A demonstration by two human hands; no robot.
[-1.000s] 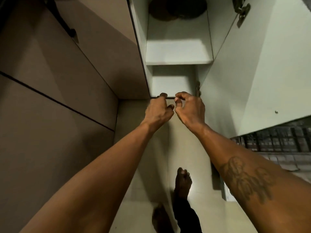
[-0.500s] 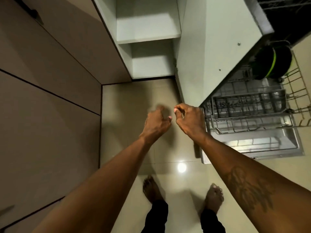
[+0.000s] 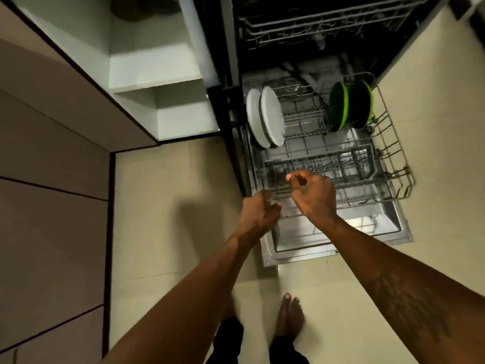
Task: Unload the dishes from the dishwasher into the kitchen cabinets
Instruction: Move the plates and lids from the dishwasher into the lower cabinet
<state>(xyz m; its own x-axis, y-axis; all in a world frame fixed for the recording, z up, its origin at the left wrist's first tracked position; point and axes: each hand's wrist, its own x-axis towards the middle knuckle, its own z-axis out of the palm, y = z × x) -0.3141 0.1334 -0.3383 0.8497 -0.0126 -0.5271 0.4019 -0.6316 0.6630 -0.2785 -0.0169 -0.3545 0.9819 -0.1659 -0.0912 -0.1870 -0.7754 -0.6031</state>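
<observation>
Unloading looks unfinished: two white plates (image 3: 265,118) and two green-rimmed dishes (image 3: 350,106) stand upright in the dishwasher's lower rack (image 3: 393,143), while left hand (image 3: 258,211) and right hand (image 3: 312,195) hover above its near edge, each grip loosely curled and empty

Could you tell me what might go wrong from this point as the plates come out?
The two white plates stand close together in the lower rack; lifting one may knock the other.
A dropped plate could shatter on the hard floor near the bare foot.
The open dishwasher door lies low ahead of that foot: a trip hazard.
</observation>
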